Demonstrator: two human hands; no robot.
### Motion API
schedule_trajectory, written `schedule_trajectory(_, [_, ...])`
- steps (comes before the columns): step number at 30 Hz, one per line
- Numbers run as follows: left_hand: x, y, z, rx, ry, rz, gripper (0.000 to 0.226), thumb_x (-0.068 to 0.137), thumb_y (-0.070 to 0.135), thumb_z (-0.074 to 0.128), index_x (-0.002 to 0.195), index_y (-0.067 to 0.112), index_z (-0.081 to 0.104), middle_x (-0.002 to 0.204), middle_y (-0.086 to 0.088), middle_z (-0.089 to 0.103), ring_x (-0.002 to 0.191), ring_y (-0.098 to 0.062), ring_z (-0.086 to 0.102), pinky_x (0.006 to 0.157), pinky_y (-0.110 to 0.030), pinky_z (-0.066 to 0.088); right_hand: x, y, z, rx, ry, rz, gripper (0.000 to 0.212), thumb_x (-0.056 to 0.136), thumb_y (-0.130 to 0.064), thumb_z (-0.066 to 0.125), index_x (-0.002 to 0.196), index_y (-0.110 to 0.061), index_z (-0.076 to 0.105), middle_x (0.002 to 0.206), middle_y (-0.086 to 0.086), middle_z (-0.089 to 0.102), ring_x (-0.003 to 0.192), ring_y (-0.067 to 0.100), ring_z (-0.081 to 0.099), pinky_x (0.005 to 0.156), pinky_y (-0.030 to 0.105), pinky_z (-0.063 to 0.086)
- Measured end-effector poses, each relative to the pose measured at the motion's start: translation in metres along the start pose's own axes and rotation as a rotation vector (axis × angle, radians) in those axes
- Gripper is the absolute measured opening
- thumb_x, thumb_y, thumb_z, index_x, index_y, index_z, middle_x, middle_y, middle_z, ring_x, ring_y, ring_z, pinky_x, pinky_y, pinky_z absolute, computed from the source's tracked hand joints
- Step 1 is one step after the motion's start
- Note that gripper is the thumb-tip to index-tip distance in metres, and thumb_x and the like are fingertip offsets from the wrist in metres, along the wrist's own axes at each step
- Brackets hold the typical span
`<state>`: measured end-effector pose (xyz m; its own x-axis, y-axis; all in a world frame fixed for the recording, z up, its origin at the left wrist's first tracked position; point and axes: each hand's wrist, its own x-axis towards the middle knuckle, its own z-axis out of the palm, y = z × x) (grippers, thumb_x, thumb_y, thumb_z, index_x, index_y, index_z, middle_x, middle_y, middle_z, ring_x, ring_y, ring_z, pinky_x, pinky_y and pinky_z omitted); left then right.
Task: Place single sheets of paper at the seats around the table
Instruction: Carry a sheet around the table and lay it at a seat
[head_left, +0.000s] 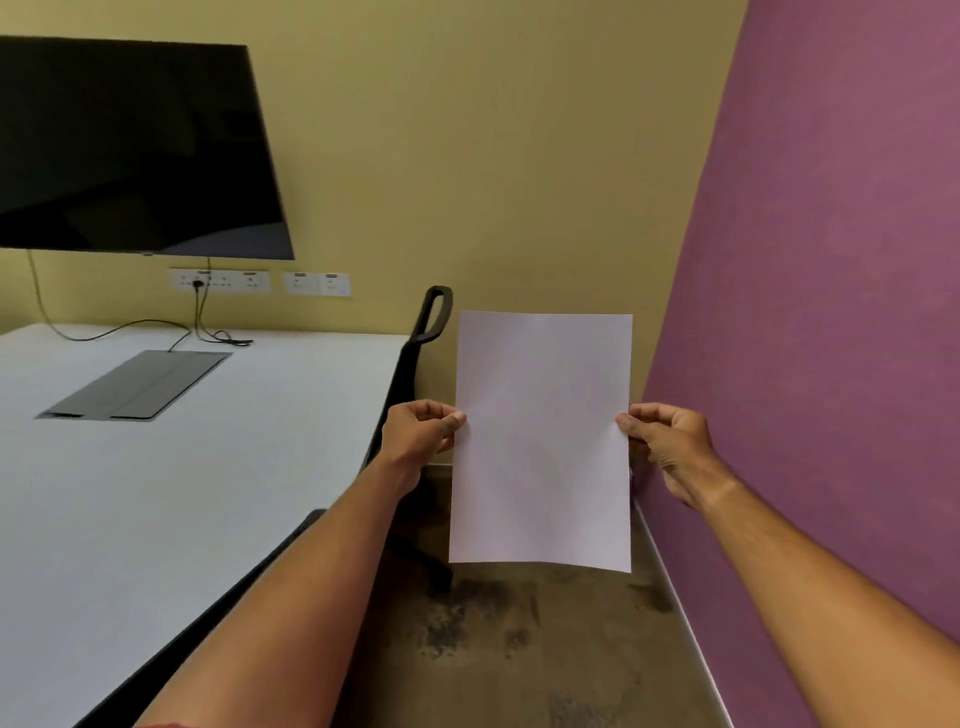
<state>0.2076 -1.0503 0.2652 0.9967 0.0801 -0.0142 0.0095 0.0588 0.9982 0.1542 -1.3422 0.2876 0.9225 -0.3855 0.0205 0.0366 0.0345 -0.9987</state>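
Observation:
A blank white sheet of paper (543, 441) is held upright in the air, over the floor to the right of the white table (182, 467). My left hand (418, 434) pinches its left edge about halfway up. My right hand (667, 447) pinches the right edge at the same height. I cannot tell whether it is one sheet or more. The paper does not touch the table.
A black chair (415, 364) stands tucked at the table's far right side, partly behind my left hand. The table has a grey cable hatch (137, 384) and loose cables (208, 332). A dark screen (130, 150) hangs on the yellow wall; a purple wall (831, 260) is close on the right.

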Motion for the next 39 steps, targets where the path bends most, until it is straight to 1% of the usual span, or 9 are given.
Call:
schedule_trajectory(4, [0.053,0.001,-0.017,-0.01,0.093,-0.015,0.011,0.083,0.004,0.075,0.073,0.006,0.07,0.083,-0.012,0.072,0.084,-0.025,0.069,0.082,-0.037,0.058,0.073,0.004,0.047,0.024,-0.102,0.017,0.012,0.08,0.001,0.076,0.085,-0.008,0.07,0.084,0.01,0.072,0.075,0.02,0.067,0.065,0.027,0.054])
schedule_trajectory(9, [0.1,0.005,-0.049,-0.01,0.206,-0.019,0.011,0.082,0.002,0.075,0.073,0.003,0.069,0.072,-0.007,0.073,0.072,-0.02,0.07,0.071,-0.03,0.058,0.138,0.011,0.11,0.035,-0.249,0.027,0.01,0.08,0.001,0.075,0.083,-0.008,0.071,0.083,0.009,0.073,0.076,0.018,0.069,0.067,0.027,0.056])
schedule_trajectory(12, [0.127,0.004,-0.072,0.0,0.295,-0.014,0.01,0.083,0.003,0.075,0.074,0.002,0.07,0.074,-0.009,0.073,0.072,-0.02,0.07,0.071,-0.029,0.058,0.176,0.016,0.153,0.024,-0.347,0.025,0.01,0.08,0.0,0.075,0.083,-0.009,0.071,0.082,0.007,0.073,0.076,0.016,0.069,0.066,0.026,0.056])
schedule_trajectory(19, [0.182,0.001,-0.119,0.019,0.549,-0.003,0.011,0.083,0.003,0.075,0.072,0.003,0.071,0.075,-0.011,0.073,0.074,-0.022,0.07,0.069,-0.028,0.058,0.254,0.028,0.262,0.048,-0.581,0.022,0.009,0.082,0.001,0.074,0.08,-0.008,0.07,0.084,0.011,0.072,0.076,0.021,0.069,0.071,0.032,0.057])
schedule_trajectory(22, [0.2,0.002,-0.132,0.01,0.676,-0.004,0.011,0.083,0.003,0.075,0.073,0.003,0.07,0.078,-0.013,0.072,0.075,-0.025,0.07,0.075,-0.033,0.058,0.284,0.026,0.308,0.059,-0.701,0.04,0.008,0.082,0.001,0.073,0.08,-0.006,0.07,0.083,0.011,0.072,0.074,0.019,0.069,0.064,0.026,0.057])
schedule_trajectory(28, [0.217,0.01,-0.155,0.002,0.861,-0.006,0.008,0.084,0.002,0.073,0.077,0.001,0.069,0.083,-0.016,0.071,0.076,-0.026,0.069,0.079,-0.034,0.058,0.318,0.022,0.384,0.04,-0.879,0.076,0.008,0.083,0.002,0.072,0.08,-0.004,0.069,0.079,0.01,0.072,0.066,0.016,0.068,0.056,0.021,0.055])
schedule_trajectory(32, [0.225,0.011,-0.172,0.007,0.952,-0.011,0.006,0.085,0.002,0.072,0.081,0.0,0.069,0.086,-0.017,0.071,0.078,-0.026,0.069,0.078,-0.034,0.058,0.33,0.028,0.429,0.045,-0.998,0.078,0.006,0.083,0.003,0.072,0.082,-0.003,0.069,0.084,0.012,0.072,0.074,0.019,0.069,0.066,0.025,0.058])
schedule_trajectory(36, [0.238,0.007,-0.197,0.012,1.026,-0.03,0.004,0.084,0.002,0.073,0.083,0.0,0.07,0.086,-0.014,0.072,0.077,-0.024,0.07,0.075,-0.03,0.058,0.339,0.035,0.473,0.024,-1.07,0.077,0.006,0.084,0.002,0.071,0.081,-0.003,0.07,0.085,0.012,0.072,0.075,0.021,0.069,0.073,0.029,0.06])
schedule_trajectory(39, [0.255,0.002,-0.221,-0.001,1.049,-0.028,0.004,0.084,0.002,0.073,0.083,0.0,0.07,0.085,-0.013,0.072,0.075,-0.022,0.07,0.069,-0.026,0.058,0.346,0.041,0.508,0.014,-1.101,0.079,0.006,0.084,0.002,0.071,0.081,-0.003,0.07,0.084,0.011,0.072,0.072,0.019,0.069,0.069,0.026,0.059])
